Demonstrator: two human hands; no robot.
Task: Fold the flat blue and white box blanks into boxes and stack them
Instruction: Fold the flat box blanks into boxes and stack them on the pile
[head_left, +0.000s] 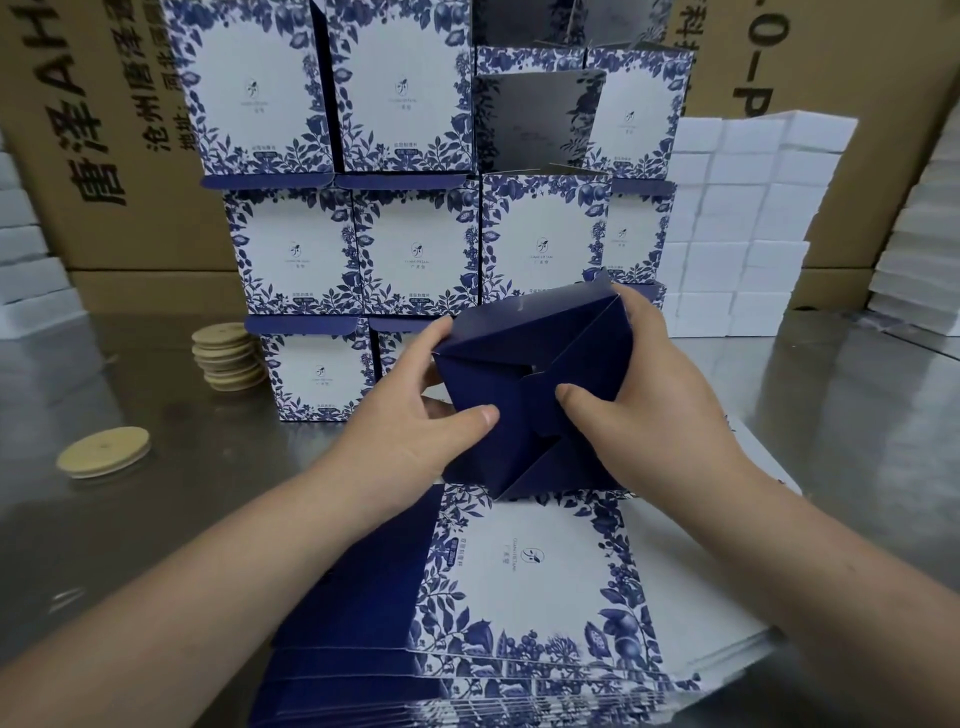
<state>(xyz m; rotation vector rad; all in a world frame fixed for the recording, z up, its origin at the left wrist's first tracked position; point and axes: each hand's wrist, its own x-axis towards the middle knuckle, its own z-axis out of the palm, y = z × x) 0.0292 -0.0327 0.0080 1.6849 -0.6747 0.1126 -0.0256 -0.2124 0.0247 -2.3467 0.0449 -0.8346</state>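
- Half-folded box (524, 358) was held up over the table, above the near stack of blanks, with its dark blue bottom flaps turned toward the camera. The flaps overlapped diagonally and small gaps showed at the centre.
- Left hand (410, 421) gripped the box's left side: thumb pressed flat on the lower flap, fingers curled round the upper left edge.
- Right hand (644, 395) gripped the right side: thumb pressed on the flap near the centre, fingers wrapped over the upper right corner.
- Flat blanks (524, 597) lay in a fanned stack at the near edge of the table, directly below the held box. The top blank lay print side up, blue floral border round a white panel.
- Finished boxes (363, 249) stood stacked in three visible tiers behind the hands. Some in the upper right had flaps standing open.
- Steel table (156, 519) also carried a small pile of wooden discs (228, 358) just left of the bottom tier, and one single disc (104, 451) further left.
- White foam blocks (743, 228) were stacked to the right of the boxes; printed cardboard cartons (104, 130) stood behind.
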